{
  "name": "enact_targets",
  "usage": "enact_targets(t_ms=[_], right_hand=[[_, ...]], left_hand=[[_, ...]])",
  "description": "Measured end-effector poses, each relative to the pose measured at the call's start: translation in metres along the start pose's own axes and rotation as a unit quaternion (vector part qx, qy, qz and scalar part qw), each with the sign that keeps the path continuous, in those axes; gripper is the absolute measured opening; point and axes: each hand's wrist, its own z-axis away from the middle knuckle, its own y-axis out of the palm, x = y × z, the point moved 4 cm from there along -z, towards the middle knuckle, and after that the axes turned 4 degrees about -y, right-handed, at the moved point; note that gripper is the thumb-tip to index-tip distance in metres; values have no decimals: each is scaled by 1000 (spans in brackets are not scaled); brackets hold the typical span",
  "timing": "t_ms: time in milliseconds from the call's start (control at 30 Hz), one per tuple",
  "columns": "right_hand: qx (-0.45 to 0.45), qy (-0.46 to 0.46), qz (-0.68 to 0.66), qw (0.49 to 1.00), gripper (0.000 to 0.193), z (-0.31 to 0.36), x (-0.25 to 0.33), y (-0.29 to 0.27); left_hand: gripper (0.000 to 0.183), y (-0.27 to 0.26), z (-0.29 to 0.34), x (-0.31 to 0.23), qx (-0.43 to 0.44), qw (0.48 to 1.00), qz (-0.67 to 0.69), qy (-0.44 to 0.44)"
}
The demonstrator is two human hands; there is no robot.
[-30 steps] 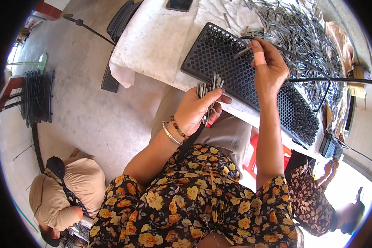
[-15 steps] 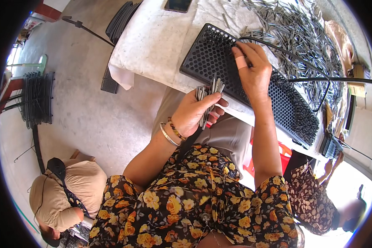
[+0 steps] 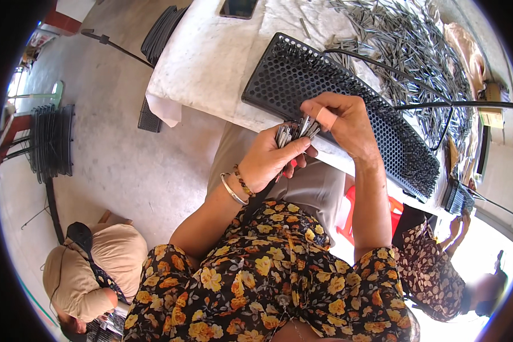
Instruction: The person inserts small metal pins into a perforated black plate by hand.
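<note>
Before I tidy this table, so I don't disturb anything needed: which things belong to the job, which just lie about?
In use: metallic sticks in the left hand, right hand at their tips; holed black tray; heap of similar sticks.

Seemingly lying about: phone; yellowish box.

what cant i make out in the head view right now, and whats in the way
Head view:
- Lower ends of the bundled metal pieces: hidden by the left hand.
- Whether the right hand pinches one piece: fingers and metal overlap, too small.
- Part of the black perforated tray: behind the right hand.
- Phone: cut off by the top edge.
- Count of loose metal pieces: too small, heaped together.
</note>
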Motion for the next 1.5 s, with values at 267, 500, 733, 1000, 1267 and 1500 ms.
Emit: enact_targets(t_ms=[267,500,733,1000,1267,1500], right_hand=[[-309,-150,44,938,18,-22,-3,-33],[-279,-296,231,884,13,-28,-3,-22],[-260,-248,307,882,15,-21,0,-18],[-241,-253,300,888,15,-29,0,-18],[-225,-277,310,881,15,-30,4,-17],[-214,-283,288,890,15,-22,4,-14]], left_hand=[[19,8,-10,1,-4,987,144,-70],[17,6,-10,11,-5,990,121,-77],[22,11,-6,9,-25,987,135,-80],[19,12,-6,17,-11,985,137,-102],[24,19,-7,14,6,987,145,-74],[23,17,-9,19,6,985,150,-80]])
